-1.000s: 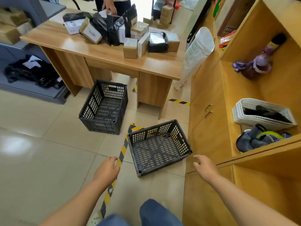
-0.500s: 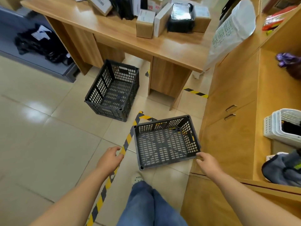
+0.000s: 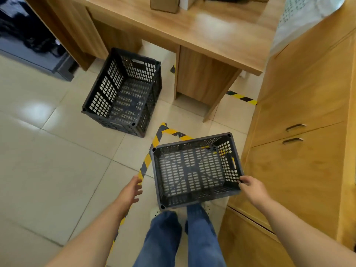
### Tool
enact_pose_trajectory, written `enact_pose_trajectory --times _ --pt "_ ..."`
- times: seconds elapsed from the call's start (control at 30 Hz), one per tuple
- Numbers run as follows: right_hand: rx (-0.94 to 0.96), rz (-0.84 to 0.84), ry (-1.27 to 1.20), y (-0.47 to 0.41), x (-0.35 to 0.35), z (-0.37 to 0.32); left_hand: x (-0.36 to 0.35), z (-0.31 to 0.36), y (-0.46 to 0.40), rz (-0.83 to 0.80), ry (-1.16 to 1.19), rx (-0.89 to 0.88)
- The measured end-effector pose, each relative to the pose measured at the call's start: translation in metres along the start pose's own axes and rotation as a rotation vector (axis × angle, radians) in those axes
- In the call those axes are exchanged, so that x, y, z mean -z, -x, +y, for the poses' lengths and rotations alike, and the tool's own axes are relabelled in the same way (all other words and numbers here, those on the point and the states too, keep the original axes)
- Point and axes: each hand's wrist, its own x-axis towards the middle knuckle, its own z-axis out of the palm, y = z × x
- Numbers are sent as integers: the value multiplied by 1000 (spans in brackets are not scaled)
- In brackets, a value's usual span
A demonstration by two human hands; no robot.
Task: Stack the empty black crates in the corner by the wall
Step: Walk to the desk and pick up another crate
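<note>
**Two black crates on the floor, one held at its corner**

Two empty black crates show in the frame. The nearer crate (image 3: 194, 170) sits low and right of centre, just above the person's two jean-clad legs (image 3: 183, 239) and pale shoes, and close beside the wooden cabinet (image 3: 300, 151) that fills the right side. The right hand (image 3: 250, 187) curls its fingers over this crate's near right corner, so that grip is closed on the rim. The left hand (image 3: 132, 189) hovers just left of the same crate, fingers loosely spread, its grip open and holding nothing; it is apart from the crate wall.

The farther crate (image 3: 125, 93) stands in the upper left of centre, next to the leg of the worktop (image 3: 192, 27) that crosses the top of the frame. One cardboard box (image 3: 163, 3) is partly visible at the worktop's top edge.

Yellow-and-black floor tape (image 3: 154, 143) runs diagonally up from the lower middle, turns behind the nearer crate, and a second short strip lies at the cabinet's base on the right. Two metal handles (image 3: 293, 133) show on the cabinet doors.
</note>
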Motion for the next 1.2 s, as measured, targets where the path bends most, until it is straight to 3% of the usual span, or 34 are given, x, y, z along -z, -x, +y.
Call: enact_pose_trajectory --times 0.27,0.53,0.83,1.2 --pt "-98 -30 -95 -119 -14 22 -48 -16 -94 48 309 142" --pt "-171 -29 -133 -212 -25 37 -78 -40 -180 125 388 153" --pt "-324 -138 -622 -266 -44 55 -93 -48 -225 156 575 201" --pt "-377 -154 -800 -269 -35 58 -88 -48 -226 252 636 195"
